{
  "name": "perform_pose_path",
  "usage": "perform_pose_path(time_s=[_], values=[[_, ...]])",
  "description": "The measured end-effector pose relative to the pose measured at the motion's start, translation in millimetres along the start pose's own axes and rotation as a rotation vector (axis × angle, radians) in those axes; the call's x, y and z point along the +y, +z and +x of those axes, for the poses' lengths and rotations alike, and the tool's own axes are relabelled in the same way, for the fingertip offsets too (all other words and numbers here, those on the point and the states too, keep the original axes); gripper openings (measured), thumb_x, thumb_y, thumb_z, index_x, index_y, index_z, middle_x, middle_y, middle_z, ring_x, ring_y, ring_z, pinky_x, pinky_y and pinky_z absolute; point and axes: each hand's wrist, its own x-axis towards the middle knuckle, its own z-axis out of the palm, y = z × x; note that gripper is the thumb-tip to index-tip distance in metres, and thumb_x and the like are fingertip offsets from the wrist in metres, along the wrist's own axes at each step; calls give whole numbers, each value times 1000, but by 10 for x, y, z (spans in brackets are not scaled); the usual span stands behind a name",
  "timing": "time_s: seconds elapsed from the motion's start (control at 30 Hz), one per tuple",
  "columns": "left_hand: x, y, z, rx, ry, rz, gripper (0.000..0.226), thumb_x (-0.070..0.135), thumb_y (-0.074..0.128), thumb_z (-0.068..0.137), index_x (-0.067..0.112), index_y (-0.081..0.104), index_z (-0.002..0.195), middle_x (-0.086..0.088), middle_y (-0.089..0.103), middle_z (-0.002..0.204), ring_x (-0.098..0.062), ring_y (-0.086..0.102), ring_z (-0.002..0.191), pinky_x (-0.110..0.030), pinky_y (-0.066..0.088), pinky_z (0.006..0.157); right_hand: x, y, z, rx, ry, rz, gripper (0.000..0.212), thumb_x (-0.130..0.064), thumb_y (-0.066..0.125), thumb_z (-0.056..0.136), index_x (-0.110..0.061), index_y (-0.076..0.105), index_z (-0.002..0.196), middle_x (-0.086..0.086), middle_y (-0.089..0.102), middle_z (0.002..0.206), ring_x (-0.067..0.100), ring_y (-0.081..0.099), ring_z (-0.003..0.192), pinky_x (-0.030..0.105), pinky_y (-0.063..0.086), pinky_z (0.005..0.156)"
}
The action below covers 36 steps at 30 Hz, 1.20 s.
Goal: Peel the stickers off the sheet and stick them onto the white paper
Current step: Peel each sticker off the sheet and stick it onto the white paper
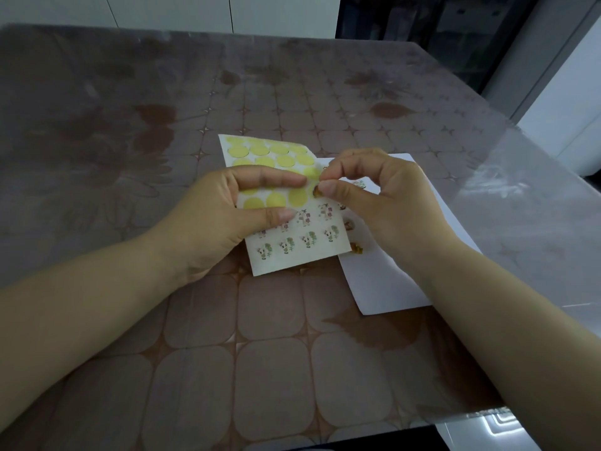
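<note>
A sticker sheet (294,245) lies near the table's middle, with yellow round blanks on its far half and rows of small cartoon stickers on its near half. My left hand (224,216) grips the sheet's left side between thumb and fingers. My right hand (370,203) pinches a small brown sticker (316,191) at the sheet's right edge, between thumb and forefinger. The white paper (393,281) lies under and to the right of the sheet, mostly hidden by my right hand. A few stickers show on it, one brown (356,249) near the sheet's lower right corner.
The table (276,353) carries a brown patterned cloth under a clear plastic cover. Its right edge (520,131) runs diagonally beside a white floor. A dark cabinet (439,24) stands behind the far right corner.
</note>
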Motion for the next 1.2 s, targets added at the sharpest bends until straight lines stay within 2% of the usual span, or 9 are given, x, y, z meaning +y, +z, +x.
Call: perform_pose_path(time_s=[0.07,0.2,0.33,0.47,0.57,0.77,0.9,1.0,1.2], values=[[-3,-7,2,0,-4,25,35,7,70,61,22,73,94,2,75,100,-14,71,94,-21,56,73,3,14,-2,3,26,4,14,-25,71,78,-34,64,70,-15,59,94,4,53,98,21,43,82],[3,-6,5,-11,-29,50,37,7,70,61,22,72,95,2,75,98,-14,71,92,-22,57,74,2,18,-10,5,50,1,13,-26,71,79,-34,64,70,-10,60,93,8,56,91,8,42,63],[20,-5,10,-24,-51,81,37,8,71,59,24,72,93,7,75,94,-9,72,85,-17,55,66,-21,23,-18,-32,11,-36,14,-25,69,81,-33,64,71,-2,66,96,19,56,83,13,45,58],[18,-5,15,-20,-56,102,35,10,72,57,27,75,88,7,75,93,-10,71,85,-17,54,65,-43,21,-13,-64,-59,-116,16,-23,68,83,-34,62,73,-18,64,85,5,56,83,0,39,66],[27,4,5,-19,-60,74,40,11,74,56,24,74,93,4,75,94,-11,72,86,-18,55,66,-27,-9,-20,-66,-41,-66,14,-19,69,82,-30,63,75,-17,64,83,-12,54,82,-2,36,71],[34,-9,-23,-26,-42,108,47,9,78,52,20,71,97,3,75,98,-12,71,92,-21,56,74,-18,-14,-22,-45,-2,41,25,-21,74,77,-31,55,89,-13,71,77,-11,56,76,0,38,65],[48,-21,-36,-36,-24,189,45,14,79,50,26,74,94,8,73,102,-10,70,95,-24,56,81,-10,-9,-24,-54,3,15,25,-23,75,76,-34,59,91,-17,72,78,-8,57,85,-3,34,70],[58,-29,-38,-55,-33,208,45,15,79,50,27,74,94,8,74,100,-10,70,92,-21,56,77,-22,-14,-37,-66,0,28,22,-20,75,76,-31,65,93,-15,72,79,-12,57,86,-5,34,69],[76,-40,-46,-71,-57,219,45,15,80,48,27,74,92,7,74,97,-9,71,88,-20,56,73,-27,-6,-45,-60,-70,-41,15,-16,74,76,-30,70,77,-20,67,77,-10,59,82,1,40,71]])
